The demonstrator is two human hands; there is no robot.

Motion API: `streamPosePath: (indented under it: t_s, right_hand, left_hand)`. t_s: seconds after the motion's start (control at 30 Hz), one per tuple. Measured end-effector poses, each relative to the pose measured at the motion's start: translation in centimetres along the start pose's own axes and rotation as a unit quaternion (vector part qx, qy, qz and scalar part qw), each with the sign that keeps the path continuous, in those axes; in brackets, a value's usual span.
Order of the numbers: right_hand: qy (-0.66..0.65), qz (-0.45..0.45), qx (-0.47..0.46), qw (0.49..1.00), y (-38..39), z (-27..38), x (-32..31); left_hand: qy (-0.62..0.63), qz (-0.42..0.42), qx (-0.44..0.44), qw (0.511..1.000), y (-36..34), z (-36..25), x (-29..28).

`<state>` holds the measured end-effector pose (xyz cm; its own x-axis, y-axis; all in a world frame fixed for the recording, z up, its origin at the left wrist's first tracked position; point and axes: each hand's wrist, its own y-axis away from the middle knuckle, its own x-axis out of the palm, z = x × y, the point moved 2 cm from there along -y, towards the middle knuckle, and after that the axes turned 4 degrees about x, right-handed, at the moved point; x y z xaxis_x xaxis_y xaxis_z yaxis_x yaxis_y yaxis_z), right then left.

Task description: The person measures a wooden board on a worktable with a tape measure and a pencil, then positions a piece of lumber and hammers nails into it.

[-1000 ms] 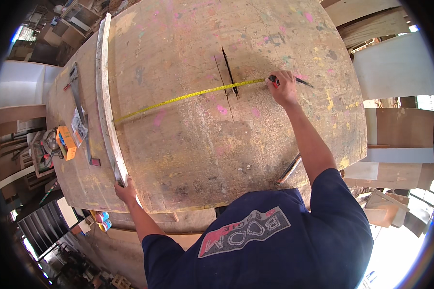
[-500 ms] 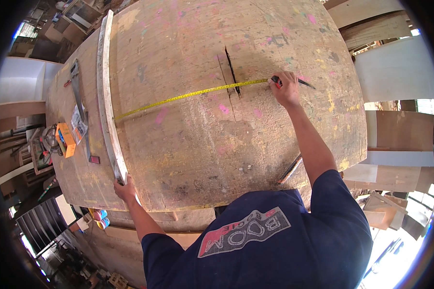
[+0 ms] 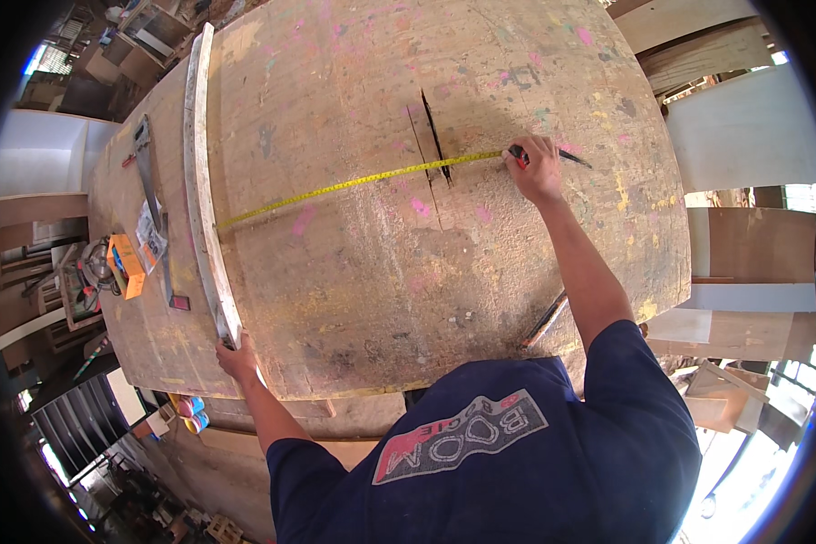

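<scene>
A yellow tape measure [image 3: 363, 180] is stretched across a large worn plywood sheet [image 3: 354, 281]. My right hand [image 3: 539, 172] is closed around its dark case at the right end. A dark, slim, pointed thing [image 3: 575, 160] shows just beyond that hand; whether the hand holds it I cannot tell. At the left, the blade's end meets a long whitish straight strip [image 3: 205, 172] lying from far to near across the sheet. My left hand [image 3: 238, 357] grips the strip's near end, thumb on top, close to the sheet's front edge.
Left of the strip lie a handsaw [image 3: 145, 168], a try square [image 3: 174, 281], a clear plastic packet [image 3: 150, 238] and an orange box [image 3: 125, 266]. A dark slim tool [image 3: 544, 321] rests by my right forearm. The sheet has a long dark slot [image 3: 434, 131]. Boards [image 3: 752, 109] stand at right.
</scene>
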<state>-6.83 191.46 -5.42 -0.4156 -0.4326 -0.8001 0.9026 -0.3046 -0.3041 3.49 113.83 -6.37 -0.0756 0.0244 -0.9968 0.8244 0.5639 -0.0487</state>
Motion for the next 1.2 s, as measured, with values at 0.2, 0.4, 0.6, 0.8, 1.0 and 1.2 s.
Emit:
streamPosePath:
  t_s: [0.2, 0.4, 0.6, 0.8, 1.0, 1.2]
  right_hand:
    - [-0.014, 0.001, 0.002, 1.000, -0.1, 0.4, 0.1]
    - [-0.008, 0.002, 0.002, 1.000, -0.2, 0.3, 0.1]
    - [-0.005, 0.009, 0.006, 1.000, -0.2, 0.3, 0.2]
    - [-0.001, 0.005, 0.005, 1.000, 0.0, 0.1, 0.2]
    - [-0.001, 0.002, 0.009, 1.000, -0.1, 0.0, 0.2]
    - [0.019, 0.029, 0.025, 0.999, -0.7, 0.1, -0.3]
  left_hand:
    - [0.005, 0.006, -0.002, 1.000, -0.2, 1.4, 0.1]
    - [-0.020, -0.005, -0.005, 1.000, -0.4, 1.6, 0.5]
    - [-0.023, -0.008, -0.001, 1.000, -0.4, 1.7, 0.7]
    - [-0.005, 0.015, -0.004, 1.000, -0.3, 1.1, 0.4]
    - [-0.023, 0.001, -0.007, 1.000, -0.2, 1.3, 0.3]
    - [-0.006, 0.011, -0.014, 1.000, -0.2, 1.7, 1.7]
